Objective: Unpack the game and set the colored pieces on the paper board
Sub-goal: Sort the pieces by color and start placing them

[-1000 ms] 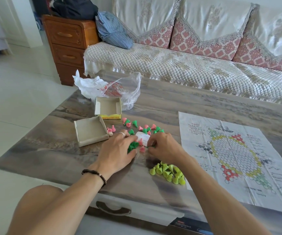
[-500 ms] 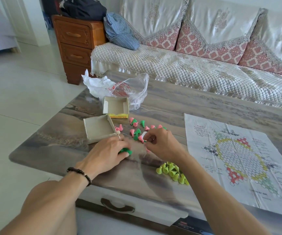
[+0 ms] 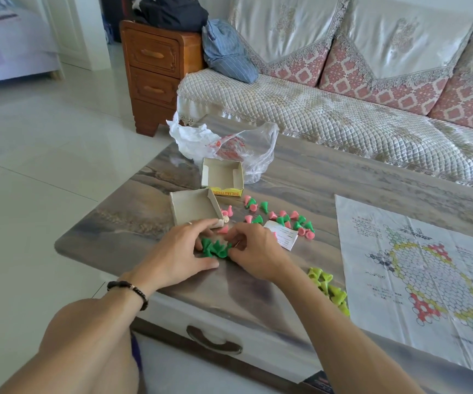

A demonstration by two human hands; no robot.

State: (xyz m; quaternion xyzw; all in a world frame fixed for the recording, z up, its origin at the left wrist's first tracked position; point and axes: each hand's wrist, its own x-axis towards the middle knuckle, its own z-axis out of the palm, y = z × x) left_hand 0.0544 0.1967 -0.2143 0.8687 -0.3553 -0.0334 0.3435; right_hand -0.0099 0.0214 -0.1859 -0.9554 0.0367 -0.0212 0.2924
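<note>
From the head view, the unpacking looks finished: the box tray (image 3: 195,208) and the box lid (image 3: 222,178) both lie open and empty on the far left part of the table (image 3: 300,177), just in front of a crumpled plastic bag (image 3: 223,145). The paper board (image 3: 417,268) lies unfolded flat on the right side of the table, and no piece stands on it yet, so the main part of the job is still to do. What goes on now seems to be sorting by colour. The left hand (image 3: 178,251) and the right hand (image 3: 253,253) sit close together near the middle of the table, fingers curled inward around a small heap of dark green pieces (image 3: 214,248); the left fingers cup the heap from its left side, while the right fingertips seem to pinch at its right edge, though exactly what they hold cannot be told. A sorted pile of yellow-green pieces (image 3: 329,288) lies near the board's left edge. Farther back, mixed pink and green pieces (image 3: 280,217) remain scattered beside a small paper slip (image 3: 282,236), still to be separated. Judging by this, sorting is about halfway, placing not begun.
</note>
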